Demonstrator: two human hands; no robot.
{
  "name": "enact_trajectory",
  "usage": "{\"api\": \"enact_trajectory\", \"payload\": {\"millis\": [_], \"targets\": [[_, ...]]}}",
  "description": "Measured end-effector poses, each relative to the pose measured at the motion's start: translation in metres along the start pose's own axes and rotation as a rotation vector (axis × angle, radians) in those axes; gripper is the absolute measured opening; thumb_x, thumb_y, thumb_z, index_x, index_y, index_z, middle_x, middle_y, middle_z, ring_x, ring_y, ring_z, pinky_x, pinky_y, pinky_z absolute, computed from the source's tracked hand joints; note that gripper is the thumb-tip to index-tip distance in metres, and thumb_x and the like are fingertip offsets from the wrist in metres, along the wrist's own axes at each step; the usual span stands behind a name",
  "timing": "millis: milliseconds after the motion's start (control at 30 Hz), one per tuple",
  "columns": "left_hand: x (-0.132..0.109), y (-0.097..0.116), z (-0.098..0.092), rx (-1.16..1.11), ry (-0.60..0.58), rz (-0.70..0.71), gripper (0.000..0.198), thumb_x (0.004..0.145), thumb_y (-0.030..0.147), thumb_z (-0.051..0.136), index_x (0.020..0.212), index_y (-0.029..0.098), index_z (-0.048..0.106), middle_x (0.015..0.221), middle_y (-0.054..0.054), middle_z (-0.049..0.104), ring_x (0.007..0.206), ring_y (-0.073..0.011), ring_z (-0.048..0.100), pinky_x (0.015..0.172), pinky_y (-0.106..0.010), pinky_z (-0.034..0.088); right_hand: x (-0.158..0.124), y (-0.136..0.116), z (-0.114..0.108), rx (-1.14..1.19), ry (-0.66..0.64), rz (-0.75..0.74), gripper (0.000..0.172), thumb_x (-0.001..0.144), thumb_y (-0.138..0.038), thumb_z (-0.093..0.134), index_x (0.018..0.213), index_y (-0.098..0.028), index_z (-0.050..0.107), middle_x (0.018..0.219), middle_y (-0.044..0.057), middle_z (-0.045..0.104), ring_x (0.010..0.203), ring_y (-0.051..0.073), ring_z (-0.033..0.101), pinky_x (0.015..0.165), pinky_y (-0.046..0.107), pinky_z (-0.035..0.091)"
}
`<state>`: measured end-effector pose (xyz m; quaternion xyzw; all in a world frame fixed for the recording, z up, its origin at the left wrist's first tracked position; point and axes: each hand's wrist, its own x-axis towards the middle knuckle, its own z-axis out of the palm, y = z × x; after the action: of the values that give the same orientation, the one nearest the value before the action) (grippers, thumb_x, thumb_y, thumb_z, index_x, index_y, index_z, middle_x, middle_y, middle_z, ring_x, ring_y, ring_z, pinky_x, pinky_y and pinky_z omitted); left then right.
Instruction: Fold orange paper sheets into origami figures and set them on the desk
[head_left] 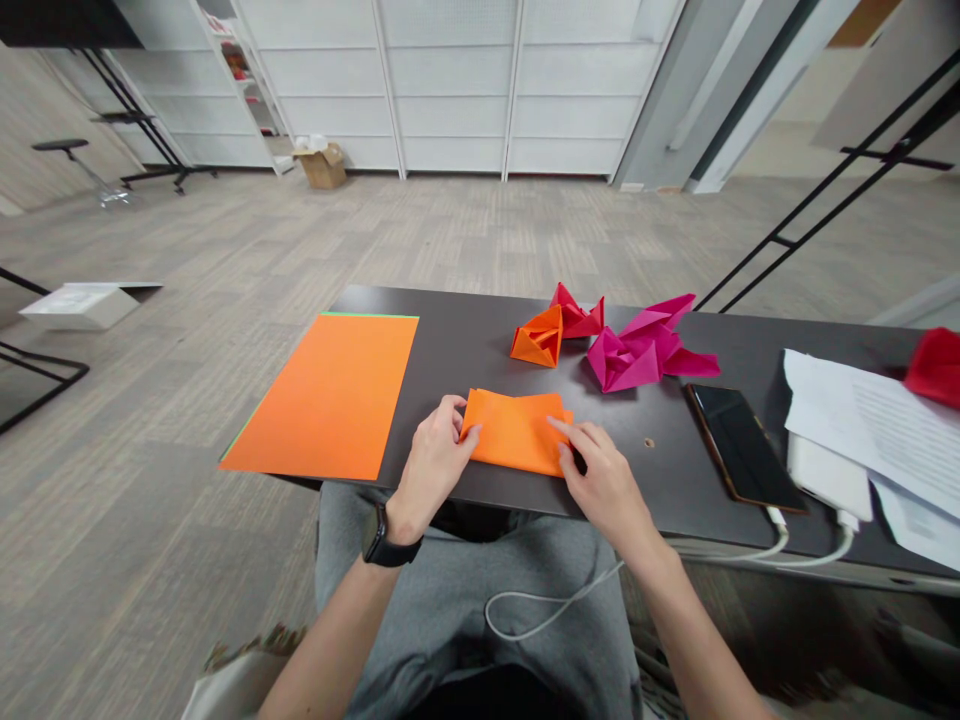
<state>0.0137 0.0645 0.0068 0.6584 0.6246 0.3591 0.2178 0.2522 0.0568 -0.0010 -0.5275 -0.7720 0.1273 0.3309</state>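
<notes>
A folded sheet of orange paper (517,430) lies in front of me near the table's front edge, as a layered rectangle. At its left end my left hand (442,450) pinches the paper, thumb on top and fingers curled at the edge. My right hand (600,470) is closed about the right end, with the index finger lying on top and the thumb by the lower corner. Beyond the paper stand an orange folded paper piece (538,338), a red one (579,312) and a magenta one (645,345).
Flat orange sheets (330,400), with a green edge showing, overhang the dark table (457,330) on the left. To the right lie a phone (742,445), a white power bank (825,475), printed papers (877,420) and a red object (934,365). A white cable (555,600) crosses my lap.
</notes>
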Motion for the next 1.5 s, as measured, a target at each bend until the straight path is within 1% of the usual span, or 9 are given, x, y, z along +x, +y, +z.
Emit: {"api": "enact_trajectory", "payload": {"millis": [100,233,333,400,567,767,933,1167,1500], "targets": [[0.001,0.003,-0.001,0.03,-0.005,0.068,0.02,0.09,0.018,0.06,0.11,0.02,0.057,0.079,0.003,0.058,0.069,-0.0145,0.057,0.069,-0.027,0.048,-0.003,0.001,0.002,-0.055,-0.009,-0.045,0.034,0.093,-0.015,0.044,0.113,-0.022,0.071,0.1,0.009,0.066,0.097,0.025,0.064,0.087,0.04,0.054],[0.001,0.008,-0.005,-0.014,0.003,0.151,0.024,0.094,0.02,0.056,0.118,0.02,0.058,0.108,-0.006,0.067,0.098,-0.02,0.064,0.089,-0.034,0.051,-0.008,0.001,0.002,-0.14,0.039,-0.049,0.031,0.093,-0.015,0.047,0.111,-0.02,0.072,0.105,0.01,0.068,0.096,0.025,0.066,0.085,0.041,0.053],[-0.001,0.007,-0.006,-0.047,-0.032,0.14,0.037,0.094,0.022,0.058,0.131,0.023,0.053,0.117,-0.006,0.069,0.106,-0.0213,0.065,0.096,-0.036,0.05,-0.01,0.001,0.003,-0.184,0.055,-0.045,0.029,0.092,-0.016,0.048,0.108,-0.019,0.073,0.107,0.011,0.069,0.098,0.026,0.065,0.082,0.041,0.052],[-0.002,0.005,-0.005,-0.021,-0.043,0.139,0.034,0.095,0.021,0.057,0.129,0.023,0.056,0.118,-0.006,0.07,0.107,-0.0217,0.066,0.098,-0.038,0.05,-0.01,0.001,0.003,-0.211,0.061,-0.038,0.027,0.092,-0.016,0.05,0.105,-0.018,0.073,0.108,0.012,0.068,0.1,0.026,0.065,0.081,0.042,0.051],[-0.004,0.002,0.001,0.095,-0.01,0.203,0.021,0.096,0.016,0.052,0.108,0.017,0.07,0.114,-0.009,0.072,0.109,-0.0227,0.065,0.1,-0.041,0.049,-0.008,-0.001,0.003,-0.239,0.067,-0.02,0.026,0.091,-0.017,0.05,0.103,-0.019,0.073,0.109,0.012,0.069,0.101,0.028,0.064,0.08,0.044,0.051],[-0.006,0.007,0.001,0.214,-0.032,0.257,0.027,0.1,0.02,0.046,0.121,0.019,0.064,0.12,-0.009,0.069,0.114,-0.0223,0.061,0.098,-0.038,0.048,-0.009,0.002,0.006,-0.165,0.123,0.005,0.024,0.09,-0.017,0.052,0.102,-0.02,0.072,0.108,0.013,0.068,0.101,0.028,0.064,0.086,0.045,0.054],[-0.007,0.004,0.0,0.33,-0.094,0.329,0.034,0.103,0.024,0.042,0.133,0.022,0.058,0.134,-0.009,0.064,0.128,-0.0232,0.053,0.102,-0.04,0.044,-0.009,0.002,0.007,-0.171,0.173,0.008,0.023,0.088,-0.015,0.052,0.098,-0.02,0.073,0.109,0.013,0.071,0.103,0.028,0.065,0.088,0.046,0.055],[-0.008,0.005,0.0,0.302,-0.109,0.305,0.028,0.101,0.027,0.047,0.121,0.02,0.065,0.128,-0.008,0.068,0.131,-0.0262,0.053,0.104,-0.044,0.043,-0.01,-0.004,0.003,-0.279,0.197,0.046,0.02,0.087,-0.016,0.056,0.096,-0.02,0.074,0.107,0.01,0.076,0.107,0.028,0.066,0.089,0.046,0.048],[-0.011,0.004,0.008,0.312,-0.053,0.33,0.031,0.096,0.019,0.05,0.126,0.02,0.061,0.123,-0.011,0.065,0.124,-0.0269,0.056,0.106,-0.044,0.046,-0.011,-0.005,0.005,-0.315,0.204,0.073,0.022,0.089,-0.02,0.054,0.093,-0.023,0.076,0.106,0.009,0.078,0.11,0.029,0.067,0.09,0.047,0.043]]}}
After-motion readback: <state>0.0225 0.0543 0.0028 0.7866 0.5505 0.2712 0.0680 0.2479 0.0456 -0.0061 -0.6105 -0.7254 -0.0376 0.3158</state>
